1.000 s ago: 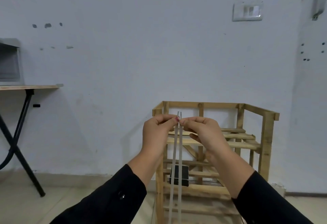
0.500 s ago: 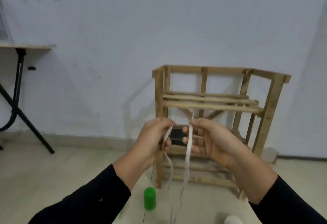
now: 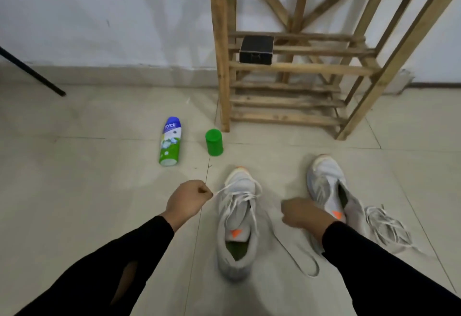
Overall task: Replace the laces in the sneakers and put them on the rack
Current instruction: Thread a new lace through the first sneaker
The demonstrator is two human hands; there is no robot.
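Observation:
Two grey-white sneakers stand on the tiled floor, toes toward the wooden rack [image 3: 294, 69]. The middle sneaker [image 3: 237, 223] is partly threaded with a white lace [image 3: 239, 198]. My left hand [image 3: 188, 201] pinches one lace end, pulled taut to the left of the shoe. My right hand [image 3: 304, 213] hovers with curled fingers between the two shoes; the lace's other half loops slack on the floor [image 3: 296, 258] and runs up under that forearm. The right sneaker [image 3: 326, 181] has no lace and is partly hidden by my right hand.
A loose pile of white laces [image 3: 386, 228] lies right of the right sneaker. A green-and-blue spray bottle [image 3: 170, 141] lies on the floor beside its upright green cap [image 3: 214, 142]. A black box [image 3: 256, 49] sits on a rack shelf. A black table leg [image 3: 32, 73] slants at left.
The view has tilted from the wall and rack down to the floor. Both hands have dropped from chest height to the sneakers and moved apart, the left drawing its lace end sideways.

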